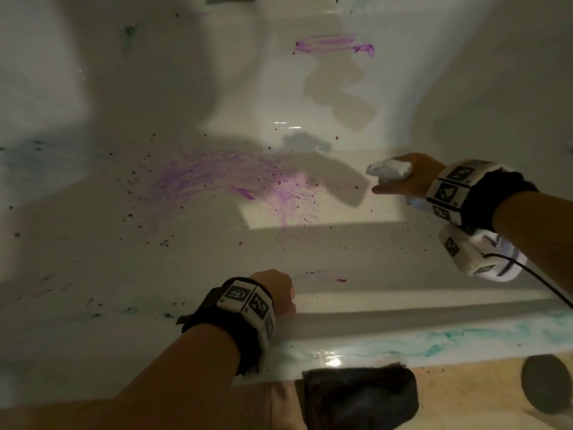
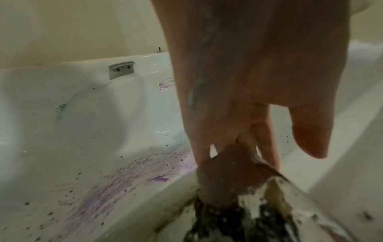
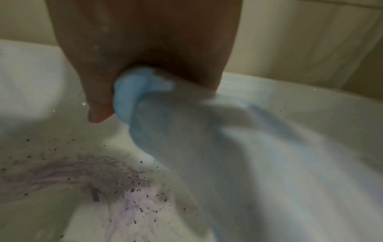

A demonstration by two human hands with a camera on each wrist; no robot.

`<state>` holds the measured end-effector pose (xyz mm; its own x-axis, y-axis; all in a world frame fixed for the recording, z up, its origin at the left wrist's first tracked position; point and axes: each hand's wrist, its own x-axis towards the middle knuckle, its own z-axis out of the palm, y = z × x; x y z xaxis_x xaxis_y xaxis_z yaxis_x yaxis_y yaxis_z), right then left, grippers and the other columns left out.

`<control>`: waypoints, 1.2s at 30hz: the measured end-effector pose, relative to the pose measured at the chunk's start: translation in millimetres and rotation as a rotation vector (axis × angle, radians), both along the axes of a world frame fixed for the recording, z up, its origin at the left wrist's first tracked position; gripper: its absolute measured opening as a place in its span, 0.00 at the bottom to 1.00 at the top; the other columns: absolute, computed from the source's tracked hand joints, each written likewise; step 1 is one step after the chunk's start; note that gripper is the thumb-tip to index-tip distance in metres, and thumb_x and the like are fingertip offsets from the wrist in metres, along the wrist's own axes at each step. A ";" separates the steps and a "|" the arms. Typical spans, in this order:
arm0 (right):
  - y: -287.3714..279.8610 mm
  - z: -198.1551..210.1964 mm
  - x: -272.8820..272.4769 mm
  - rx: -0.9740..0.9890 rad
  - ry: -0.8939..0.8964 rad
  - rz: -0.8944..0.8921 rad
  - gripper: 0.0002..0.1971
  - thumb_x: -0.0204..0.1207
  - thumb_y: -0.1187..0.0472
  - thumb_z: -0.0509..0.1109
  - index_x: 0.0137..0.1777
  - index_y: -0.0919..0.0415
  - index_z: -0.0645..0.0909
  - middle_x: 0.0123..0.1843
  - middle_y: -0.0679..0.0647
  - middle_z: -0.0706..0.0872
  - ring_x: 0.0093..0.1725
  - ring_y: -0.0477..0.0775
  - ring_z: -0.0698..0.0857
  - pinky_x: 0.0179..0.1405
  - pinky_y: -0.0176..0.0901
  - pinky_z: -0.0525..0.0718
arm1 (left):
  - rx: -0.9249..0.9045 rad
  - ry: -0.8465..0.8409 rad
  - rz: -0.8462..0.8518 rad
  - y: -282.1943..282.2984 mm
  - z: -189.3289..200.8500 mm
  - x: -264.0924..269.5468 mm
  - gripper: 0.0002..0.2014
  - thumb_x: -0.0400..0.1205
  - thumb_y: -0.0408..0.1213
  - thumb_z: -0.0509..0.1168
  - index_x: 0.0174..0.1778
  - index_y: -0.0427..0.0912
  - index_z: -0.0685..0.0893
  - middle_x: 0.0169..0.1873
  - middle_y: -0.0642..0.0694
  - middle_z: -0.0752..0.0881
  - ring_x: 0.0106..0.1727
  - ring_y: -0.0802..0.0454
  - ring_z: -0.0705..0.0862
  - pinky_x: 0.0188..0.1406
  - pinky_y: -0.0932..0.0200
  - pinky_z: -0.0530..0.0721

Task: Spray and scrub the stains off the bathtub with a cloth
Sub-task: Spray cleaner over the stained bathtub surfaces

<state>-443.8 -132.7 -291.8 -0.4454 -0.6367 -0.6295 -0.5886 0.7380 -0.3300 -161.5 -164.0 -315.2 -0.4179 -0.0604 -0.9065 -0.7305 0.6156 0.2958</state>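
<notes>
Left hand [image 1: 276, 294], nearest: fingers fairly straight, braced on the tub's inner wall, below the purple smear; nothing clearly held.

White glossy bathtub [image 1: 434, 88]: a rigid, wet, slippery basin. It holds no standing water, only stains and speckles.

Purple smear [image 1: 217, 178]: broad, streaked, on the tub floor.

Teal wash [image 1: 496, 339]: on the near rim, below and right of the smear.

Dark folded pad [image 1: 359, 395]: outside the rim, below the smear; what it is, I cannot tell.

Pale blue cloth [image 3: 186, 131]: bunched in the right hand [image 1: 412, 178], which grips it above the floor, right of the smear. Likely soft, light and limp; best wadded in the palm.

Purple loop [image 1: 331, 45]: beyond the smear.
</notes>
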 end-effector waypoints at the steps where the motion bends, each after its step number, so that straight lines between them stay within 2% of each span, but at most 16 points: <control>1: 4.6 3.6 1.5 0.008 -0.024 0.031 0.26 0.68 0.51 0.77 0.64 0.62 0.80 0.59 0.60 0.83 0.53 0.58 0.82 0.50 0.42 0.77 | -0.010 -0.004 -0.006 2.2 2.0 -1.3 0.23 0.85 0.45 0.59 0.74 0.41 0.72 0.73 0.43 0.72 0.74 0.45 0.71 0.74 0.54 0.69; 3: 15.4 9.0 4.4 0.000 -0.055 0.055 0.23 0.68 0.52 0.77 0.61 0.60 0.81 0.58 0.59 0.84 0.49 0.55 0.82 0.46 0.38 0.76 | -0.032 -0.016 -0.018 8.0 5.7 -2.5 0.22 0.85 0.45 0.58 0.74 0.41 0.72 0.74 0.42 0.71 0.74 0.45 0.71 0.74 0.53 0.69; 5: 29.4 10.0 14.9 0.020 -0.015 0.156 0.25 0.69 0.53 0.77 0.66 0.58 0.80 0.60 0.59 0.84 0.54 0.57 0.83 0.51 0.40 0.76 | -0.056 -0.025 -0.030 11.4 8.6 0.5 0.21 0.85 0.44 0.57 0.73 0.41 0.73 0.73 0.43 0.73 0.73 0.45 0.72 0.73 0.53 0.71; 8: 51.6 7.8 30.1 0.016 0.096 0.465 0.20 0.75 0.52 0.71 0.66 0.52 0.80 0.46 0.52 0.83 0.51 0.61 0.85 0.46 0.37 0.75 | -0.086 -0.020 -0.044 14.9 11.7 8.4 0.22 0.86 0.44 0.54 0.76 0.45 0.70 0.75 0.45 0.70 0.75 0.47 0.69 0.78 0.51 0.61; 10: 58.4 20.5 39.4 0.159 0.103 0.416 0.13 0.75 0.49 0.68 0.52 0.57 0.84 0.45 0.52 0.82 0.50 0.58 0.84 0.44 0.35 0.72 | -0.114 0.004 -0.053 16.7 18.6 13.0 0.23 0.86 0.44 0.52 0.79 0.48 0.64 0.79 0.45 0.63 0.80 0.49 0.61 0.81 0.49 0.50; 12: 63.3 28.9 46.1 0.217 0.013 0.394 0.13 0.76 0.50 0.68 0.33 0.54 0.77 0.36 0.51 0.81 0.44 0.56 0.82 0.40 0.37 0.72 | -0.155 0.042 -0.020 16.8 31.3 15.8 0.24 0.87 0.42 0.51 0.81 0.50 0.61 0.82 0.45 0.57 0.82 0.51 0.55 0.81 0.50 0.46; 13: 64.6 34.3 49.7 0.199 -0.022 0.395 0.14 0.75 0.51 0.70 0.30 0.52 0.74 0.33 0.49 0.79 0.42 0.55 0.80 0.40 0.38 0.73 | -0.182 0.066 0.008 15.3 39.2 16.5 0.24 0.87 0.41 0.51 0.81 0.50 0.60 0.82 0.45 0.56 0.82 0.51 0.55 0.81 0.50 0.48; 15: 67.9 49.6 54.9 0.081 -0.084 0.340 0.09 0.71 0.54 0.75 0.36 0.56 0.80 0.36 0.52 0.81 0.44 0.55 0.82 0.43 0.40 0.76 | -0.235 0.112 0.082 8.4 58.3 16.8 0.24 0.86 0.40 0.52 0.80 0.51 0.62 0.81 0.45 0.58 0.81 0.50 0.59 0.80 0.53 0.54; 17: 66.2 66.4 56.7 -0.129 -0.125 0.241 0.14 0.67 0.58 0.79 0.49 0.64 0.85 0.44 0.57 0.86 0.49 0.56 0.85 0.45 0.36 0.75 | -0.268 0.151 0.175 -2.7 79.5 18.3 0.23 0.86 0.39 0.53 0.79 0.51 0.64 0.80 0.47 0.62 0.79 0.50 0.64 0.78 0.55 0.59; 19: 56.7 91.9 63.6 -0.236 -0.140 0.163 0.17 0.67 0.56 0.79 0.54 0.60 0.83 0.48 0.51 0.85 0.50 0.50 0.83 0.47 0.31 0.72 | -0.298 0.196 0.269 -16.5 103.3 22.3 0.22 0.85 0.38 0.55 0.77 0.51 0.67 0.78 0.48 0.66 0.78 0.50 0.65 0.77 0.57 0.61; 22: 34.8 130.7 80.3 -0.326 -0.183 0.064 0.14 0.66 0.52 0.79 0.49 0.51 0.81 0.44 0.48 0.85 0.44 0.48 0.83 0.46 0.32 0.76 | -0.350 0.276 0.387 -36.7 146.4 35.7 0.22 0.84 0.37 0.57 0.76 0.51 0.70 0.77 0.50 0.68 0.78 0.51 0.65 0.77 0.59 0.59; 27: -14.0 209.6 131.8 -0.489 -0.212 0.294 0.26 0.69 0.53 0.77 0.66 0.58 0.77 0.55 0.50 0.84 0.54 0.50 0.82 0.53 0.28 0.73 | -0.483 0.374 0.590 -50.7 227.6 76.0 0.22 0.82 0.33 0.62 0.74 0.46 0.74 0.74 0.51 0.73 0.74 0.54 0.71 0.73 0.66 0.63; 30: -45.2 259.3 174.6 -0.650 -0.189 0.445 0.28 0.67 0.48 0.76 0.65 0.59 0.78 0.49 0.46 0.80 0.50 0.46 0.79 0.47 0.21 0.69 | -0.549 0.448 0.680 -46.8 272.9 101.3 0.23 0.81 0.33 0.63 0.74 0.45 0.74 0.73 0.49 0.75 0.72 0.52 0.75 0.71 0.66 0.66; 32: -64.3 292.1 202.0 -0.703 -0.173 0.558 0.31 0.66 0.40 0.72 0.64 0.60 0.79 0.52 0.51 0.83 0.52 0.52 0.81 0.52 0.31 0.73 | -0.580 0.502 0.775 -43.3 297.5 116.9 0.26 0.81 0.37 0.65 0.76 0.44 0.71 0.74 0.49 0.74 0.73 0.53 0.73 0.71 0.67 0.65; 34: -81.7 325.7 227.9 -0.734 -0.166 0.586 0.24 0.66 0.40 0.73 0.56 0.54 0.80 0.50 0.53 0.84 0.50 0.53 0.81 0.54 0.42 0.78 | -0.586 0.577 0.940 -40.0 319.8 132.2 0.32 0.78 0.42 0.70 0.78 0.47 0.67 0.75 0.50 0.72 0.74 0.53 0.72 0.71 0.66 0.65; 36: -98.8 353.6 256.4 -0.808 -0.134 0.626 0.17 0.66 0.38 0.72 0.47 0.48 0.78 0.44 0.49 0.80 0.45 0.50 0.79 0.49 0.43 0.76 | -0.624 0.665 1.059 -38.0 342.6 147.4 0.37 0.75 0.45 0.72 0.79 0.50 0.63 0.75 0.51 0.71 0.75 0.53 0.70 0.70 0.65 0.66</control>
<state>-187.4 -231.5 61.8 0.1540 -0.9856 0.0694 -0.7134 -0.1595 -0.6823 -14.1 -202.0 27.3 -0.2567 -0.9292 -0.2658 -0.7583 0.0231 0.6515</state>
